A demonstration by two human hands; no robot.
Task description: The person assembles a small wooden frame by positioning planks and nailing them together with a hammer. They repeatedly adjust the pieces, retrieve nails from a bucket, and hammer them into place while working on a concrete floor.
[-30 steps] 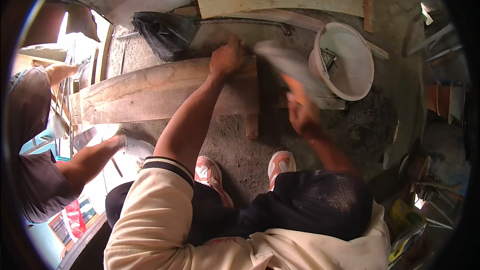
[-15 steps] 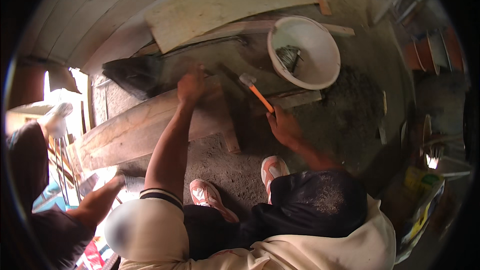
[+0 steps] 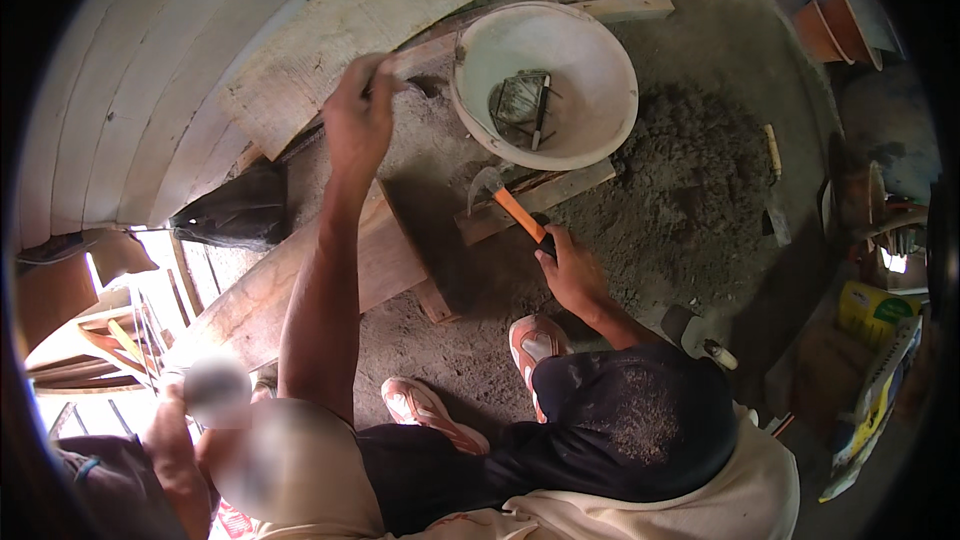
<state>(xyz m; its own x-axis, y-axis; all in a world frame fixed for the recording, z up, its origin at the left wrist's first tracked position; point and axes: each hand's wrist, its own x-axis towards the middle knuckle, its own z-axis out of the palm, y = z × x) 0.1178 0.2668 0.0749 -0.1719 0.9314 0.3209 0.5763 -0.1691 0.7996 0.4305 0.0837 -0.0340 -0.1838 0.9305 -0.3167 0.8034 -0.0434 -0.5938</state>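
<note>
Hammer point(image 3: 518, 213) gripped in right hand point(image 3: 573, 268); left hand point(image 3: 360, 110) blurred, grip unclear; plank point(image 3: 388, 252) already meets crosspiece point(image 3: 435, 299), nails point(image 3: 523, 103) left in basin point(image 3: 595, 70).

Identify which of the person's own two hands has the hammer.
The right hand: it grips the orange-handled hammer. The left hand, to the left of the white basin, has no hammer; whether it pinches something small is unclear.
</note>
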